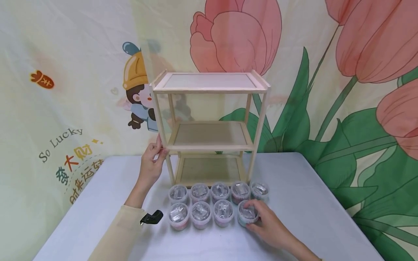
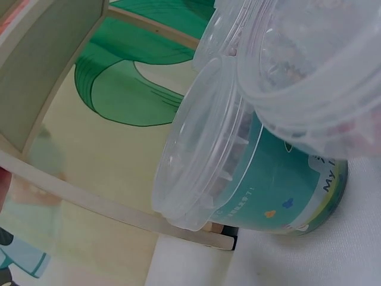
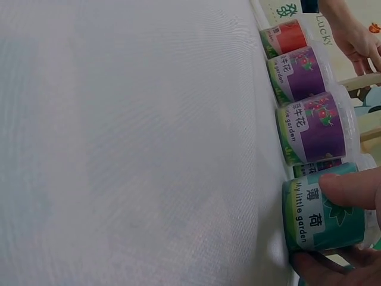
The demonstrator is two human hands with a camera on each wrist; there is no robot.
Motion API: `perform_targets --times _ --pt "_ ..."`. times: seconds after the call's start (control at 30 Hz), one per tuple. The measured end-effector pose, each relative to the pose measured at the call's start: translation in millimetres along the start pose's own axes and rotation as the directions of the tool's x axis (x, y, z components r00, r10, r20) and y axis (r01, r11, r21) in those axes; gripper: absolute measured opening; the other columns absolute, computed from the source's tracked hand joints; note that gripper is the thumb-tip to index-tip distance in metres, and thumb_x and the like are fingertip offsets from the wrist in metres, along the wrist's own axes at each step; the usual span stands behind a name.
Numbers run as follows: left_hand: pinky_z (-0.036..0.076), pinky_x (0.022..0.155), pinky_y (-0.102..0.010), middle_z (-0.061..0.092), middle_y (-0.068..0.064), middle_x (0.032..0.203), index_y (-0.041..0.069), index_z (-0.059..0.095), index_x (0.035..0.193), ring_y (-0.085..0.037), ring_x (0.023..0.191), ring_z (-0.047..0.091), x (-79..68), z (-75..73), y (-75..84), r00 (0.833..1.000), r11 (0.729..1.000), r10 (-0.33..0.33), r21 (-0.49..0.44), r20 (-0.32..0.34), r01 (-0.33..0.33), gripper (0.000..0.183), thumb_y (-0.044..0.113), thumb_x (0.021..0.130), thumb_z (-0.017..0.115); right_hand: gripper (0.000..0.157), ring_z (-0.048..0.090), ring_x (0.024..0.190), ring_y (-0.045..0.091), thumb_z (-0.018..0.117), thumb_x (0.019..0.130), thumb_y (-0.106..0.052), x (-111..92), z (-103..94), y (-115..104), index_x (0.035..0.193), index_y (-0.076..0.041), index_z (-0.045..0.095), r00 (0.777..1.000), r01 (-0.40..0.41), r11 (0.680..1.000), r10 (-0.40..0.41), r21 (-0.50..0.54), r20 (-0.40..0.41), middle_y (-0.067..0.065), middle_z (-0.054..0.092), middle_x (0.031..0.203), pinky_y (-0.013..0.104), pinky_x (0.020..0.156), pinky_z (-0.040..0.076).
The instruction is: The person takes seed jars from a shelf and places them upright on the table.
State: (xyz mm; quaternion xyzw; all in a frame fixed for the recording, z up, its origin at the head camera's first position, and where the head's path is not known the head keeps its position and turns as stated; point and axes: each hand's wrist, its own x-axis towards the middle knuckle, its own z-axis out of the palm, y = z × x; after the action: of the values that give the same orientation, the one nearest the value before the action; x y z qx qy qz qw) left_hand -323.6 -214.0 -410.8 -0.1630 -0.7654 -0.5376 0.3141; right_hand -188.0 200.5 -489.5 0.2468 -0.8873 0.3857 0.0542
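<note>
A pale wooden three-tier shelf rack [image 1: 210,148] stands upright at the back of the table. My left hand [image 1: 152,161] holds its left front post at the middle tier, thumb in front. Several clear-lidded plastic tubs [image 1: 178,214] sit in two rows before the rack, with silvery packets visible under the lids. My right hand [image 1: 269,224] grips the rightmost tub of the front row, which has a teal label [image 3: 324,211] with a leaf picture. In the right wrist view, purple-labelled tubs [image 3: 321,128] and a red-labelled tub [image 3: 284,39] line up beyond it.
A white cloth [image 1: 310,203] covers the table. Behind hangs a backdrop [image 1: 294,119] printed with tulips and a cartoon figure. Near the left sleeve, a black wrist device [image 1: 152,217] shows. In the left wrist view, another teal-labelled tub [image 2: 268,179] stands close to a rack leg.
</note>
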Motion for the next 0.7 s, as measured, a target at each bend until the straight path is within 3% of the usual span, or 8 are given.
perform_targets --times 0.3,0.4,0.5,0.6,0.7 --pt "0.049 0.082 -0.003 0.060 -0.021 0.115 0.008 0.040 0.162 0.006 0.102 0.056 0.2 -7.2 0.9 0.998 0.996 0.046 0.076 0.034 -0.048 0.068 -0.002 0.101 0.068 0.061 0.059 0.121 0.021 0.086 0.084 0.001 -2.9 5.1 -1.3 0.133 -0.021 0.057 1.000 0.028 1.000 -0.028 0.000 -0.015 -0.003 0.058 0.133 0.029 0.086 0.060" --pt "0.050 0.082 -0.004 0.062 -0.020 0.117 0.012 0.040 0.163 0.001 0.104 0.059 1.2 -11.8 3.0 0.997 0.994 0.061 0.092 0.054 -0.066 0.071 -0.002 0.101 0.068 0.062 0.059 0.120 0.018 0.085 0.085 0.000 -3.0 4.3 -2.4 0.135 -0.022 0.057 0.999 0.042 0.999 -0.042 -0.011 -0.014 -0.003 0.058 0.134 0.028 0.085 0.059" --pt "0.051 0.084 -0.006 0.064 -0.018 0.122 0.018 0.038 0.165 -0.011 0.107 0.064 1.5 -17.4 4.8 0.995 0.991 0.060 0.117 0.080 -0.069 0.071 0.002 0.102 0.068 0.063 0.060 0.118 0.017 0.084 0.086 -0.001 -3.4 -0.3 -4.8 0.138 -0.021 0.057 0.997 0.070 0.997 -0.070 -0.017 0.017 -0.001 0.058 0.134 0.029 0.085 0.060" --pt "0.055 0.087 -0.014 0.065 -0.017 0.126 0.022 0.037 0.166 -0.026 0.111 0.068 0.1 -23.4 7.0 0.993 0.986 0.053 0.151 0.109 -0.069 0.071 0.006 0.104 0.068 0.064 0.059 0.123 0.023 0.081 0.089 -0.001 -4.8 -12.7 -9.9 0.145 -0.021 0.056 0.994 0.059 0.998 -0.059 0.004 0.095 0.003 0.057 0.139 0.035 0.090 0.061" --pt "0.060 0.087 -0.032 0.066 -0.018 0.127 0.026 0.037 0.166 -0.035 0.110 0.069 -2.2 -31.2 8.5 0.991 0.974 0.052 0.215 0.123 -0.078 0.070 0.009 0.105 0.067 0.061 0.057 0.129 0.032 0.078 0.095 -0.006 -5.0 -33.4 -18.1 0.149 -0.023 0.056 0.984 -0.014 1.000 0.009 0.026 0.179 0.005 0.054 0.143 0.043 0.094 0.061"
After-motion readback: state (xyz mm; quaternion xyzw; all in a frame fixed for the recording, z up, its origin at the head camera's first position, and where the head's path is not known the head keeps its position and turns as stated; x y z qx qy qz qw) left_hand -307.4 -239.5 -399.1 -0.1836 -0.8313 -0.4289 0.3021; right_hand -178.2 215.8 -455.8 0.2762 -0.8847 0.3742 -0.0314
